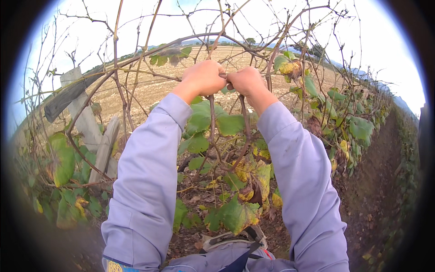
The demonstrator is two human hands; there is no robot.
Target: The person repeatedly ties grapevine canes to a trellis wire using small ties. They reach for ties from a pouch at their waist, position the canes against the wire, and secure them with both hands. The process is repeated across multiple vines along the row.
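My left hand [204, 77] and my right hand [247, 81] meet in front of me at about chest height, knuckles up. Between them shows a short brown bit of grapevine cane [222, 75], pinched from both sides; most of it is hidden by my fingers. Two thicker brown vine stems [246, 125] rise from below towards my hands and join lower down. Large green grape leaves [204, 117] hang just under my left hand. Yellowing, spotted leaves [243, 214] sit lower, above the bag at my waist [234, 239].
A long arched cane [170, 44] crosses behind my hands. Thin bare shoots stand all around. At left are a wooden crosspiece [73, 93] and a leaning post [104, 148]. A leafy vine row [360, 127] runs off right beside a dirt path [377, 173]. Behind lies a stubble field [163, 80].
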